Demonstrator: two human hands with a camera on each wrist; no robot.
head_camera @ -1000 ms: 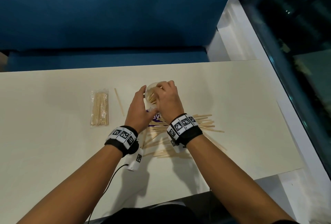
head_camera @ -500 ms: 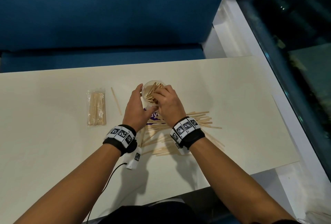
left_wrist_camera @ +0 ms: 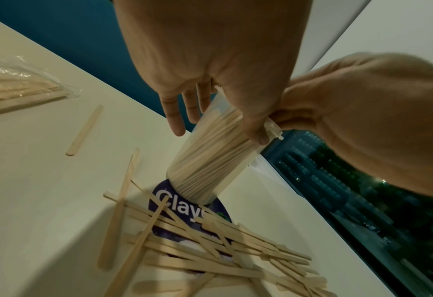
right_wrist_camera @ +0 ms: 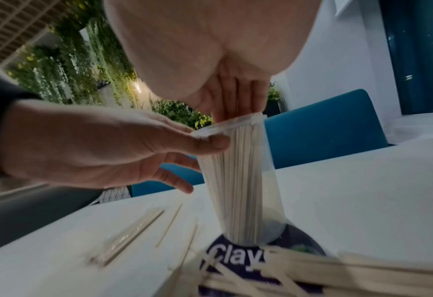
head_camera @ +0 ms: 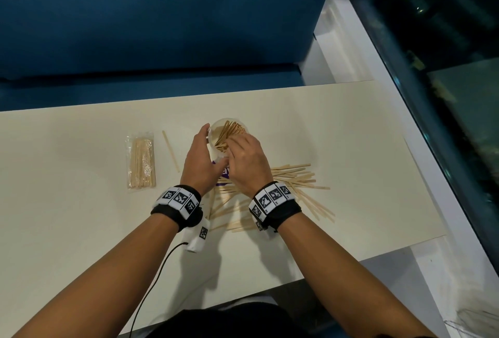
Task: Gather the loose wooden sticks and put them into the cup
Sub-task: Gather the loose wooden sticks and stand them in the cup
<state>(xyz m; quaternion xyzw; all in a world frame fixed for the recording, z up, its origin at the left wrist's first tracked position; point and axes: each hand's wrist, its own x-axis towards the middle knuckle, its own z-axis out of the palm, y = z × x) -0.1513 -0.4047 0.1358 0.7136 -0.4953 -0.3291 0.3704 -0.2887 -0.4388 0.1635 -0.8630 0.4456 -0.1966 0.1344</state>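
Observation:
A clear plastic cup (head_camera: 214, 132) stands upright on a purple "Clay" disc (head_camera: 224, 173), packed with wooden sticks (head_camera: 229, 132). My left hand (head_camera: 201, 154) holds the cup (right_wrist_camera: 269, 191), thumb (right_wrist_camera: 210, 142) pressed just under the rim and fingers round the far side. My right hand (head_camera: 245, 156) hovers at the near rim. Its fingers (right_wrist_camera: 235, 96) reach straight down into the mouth onto the stick tops, the tips hidden by the rim. A loose pile of sticks (head_camera: 294, 181) lies near me and to the right, partly under my wrists.
A clear packet of sticks (head_camera: 141, 165) lies left of the cup, with a single stick (head_camera: 170, 150) beside it. The pale table (head_camera: 351, 135) ends at a blue bench behind and a dark window ledge at the right. A cable (head_camera: 151, 283) hangs from my left wrist.
My right hand has drawn back toward me from over the cup mouth, uncovering the sticks inside. The left hand has kept its hold on the cup.

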